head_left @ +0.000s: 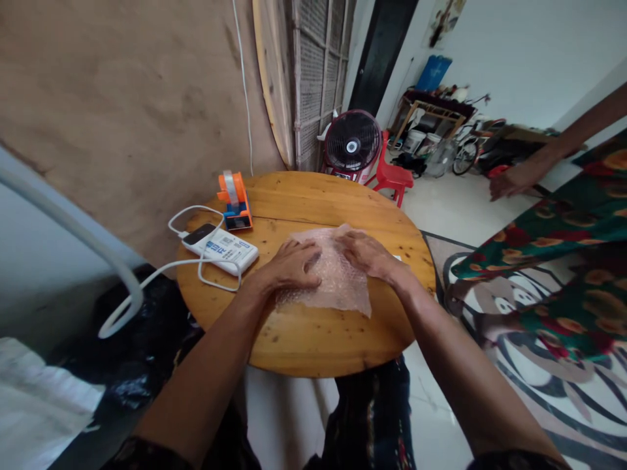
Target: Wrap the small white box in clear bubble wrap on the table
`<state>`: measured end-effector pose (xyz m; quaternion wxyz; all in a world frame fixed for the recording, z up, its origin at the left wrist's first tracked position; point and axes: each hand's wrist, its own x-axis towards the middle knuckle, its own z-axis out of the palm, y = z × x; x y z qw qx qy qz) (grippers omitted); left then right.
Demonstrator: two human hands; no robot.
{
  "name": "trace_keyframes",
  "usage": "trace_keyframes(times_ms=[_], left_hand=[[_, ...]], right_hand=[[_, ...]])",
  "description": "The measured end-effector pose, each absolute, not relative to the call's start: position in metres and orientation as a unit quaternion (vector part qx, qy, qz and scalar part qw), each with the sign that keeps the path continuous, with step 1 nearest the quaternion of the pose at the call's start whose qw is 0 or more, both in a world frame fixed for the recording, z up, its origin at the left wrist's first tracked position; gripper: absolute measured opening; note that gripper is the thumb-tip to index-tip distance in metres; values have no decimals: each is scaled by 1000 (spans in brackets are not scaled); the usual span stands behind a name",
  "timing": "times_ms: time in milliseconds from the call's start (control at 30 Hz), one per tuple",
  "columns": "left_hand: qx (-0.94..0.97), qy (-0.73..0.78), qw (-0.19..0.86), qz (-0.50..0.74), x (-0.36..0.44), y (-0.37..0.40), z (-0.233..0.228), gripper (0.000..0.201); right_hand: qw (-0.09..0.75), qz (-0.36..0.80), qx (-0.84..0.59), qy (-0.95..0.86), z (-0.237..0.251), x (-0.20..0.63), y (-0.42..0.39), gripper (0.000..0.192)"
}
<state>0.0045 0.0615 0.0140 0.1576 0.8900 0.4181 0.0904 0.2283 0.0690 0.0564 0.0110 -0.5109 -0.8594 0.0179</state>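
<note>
Two hands press flat on a sheet of bubble wrap (329, 274) lying at the centre of the frame on a round wooden table (313, 339). The left hand (292, 265) lies palm down on the sheet's left part, fingers spread and pointing toward the right of the frame. The right hand (366, 254) lies palm down on the sheet's upper right part, fingers pointing left, its fingertips close to those of the left hand. Neither hand grips anything; both are open and flat. The sheet lies roughly flat, its long axis running from the upper middle of the frame down toward the lower right, with one corner pointing at the table's near edge.

Left of the hands sits a white power bank (226, 249) with a white cable (196, 212) looped about it. Just above stands an orange tape dispenser (235, 199). At the upper right, another person's hand (509, 181) reaches over the floor.
</note>
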Motion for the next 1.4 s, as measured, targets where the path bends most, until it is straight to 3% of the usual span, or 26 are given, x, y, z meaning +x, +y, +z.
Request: trace_keyframes(times_ms=[200,433,600,800,967,1067,1167,1267,1400], left_hand=[[886,419,163,110,6,59,18,54],[882,416,180,131,6,58,17,65],[879,425,176,125,6,57,20,56],[879,423,176,131,6,56,20,58],[874,435,169,131,7,57,19,55],[870,440,173,138,8,57,18,59],[871,431,177,157,9,57,18,76],[868,428,177,179,9,57,17,94],[867,420,186,191,8,59,14,96]], right_hand=[[6,12,-521,-853,72,245,49,53],[-24,-5,-567,-823,68,289,31,58],[-25,4,-584,-811,55,310,30,66],[73,83,-645,-757,59,317,20,55],[201,273,-556,-759,80,293,-2,58],[182,366,-494,-767,87,267,-8,61],[144,423,-450,-773,86,242,-4,58],[109,415,-433,-793,79,227,8,55],[73,365,-424,-826,66,222,31,55]])
